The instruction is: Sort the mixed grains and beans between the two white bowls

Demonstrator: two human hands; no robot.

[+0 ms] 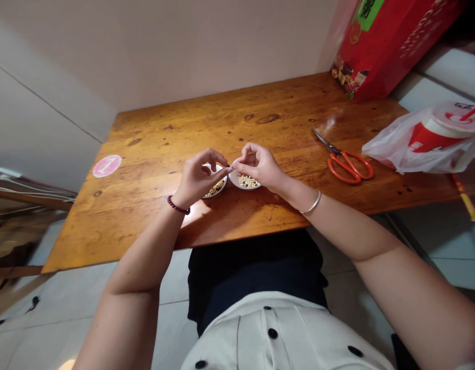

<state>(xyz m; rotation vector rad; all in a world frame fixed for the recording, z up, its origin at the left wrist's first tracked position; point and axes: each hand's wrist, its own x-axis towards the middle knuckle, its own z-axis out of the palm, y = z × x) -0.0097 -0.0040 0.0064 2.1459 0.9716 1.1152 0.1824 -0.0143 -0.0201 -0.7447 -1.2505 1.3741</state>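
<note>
head view: both hands meet above two small white round dishes of pale beads near the bench's (pixel 152 149) front edge. left hand (pixel 198 177) over the left dish (pixel 217 189), right hand (pixel 260 167) over the right dish (pixel 243 182). both sets of fingers pinched nearly closed, tips touching; something tiny and dark sits between them, unclear what.

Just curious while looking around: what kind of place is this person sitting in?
Probably a small eatery or snack shop: a wooden table carries a pink number sticker, and a lidded takeaway cup with a straw sits in a plastic bag.
</note>
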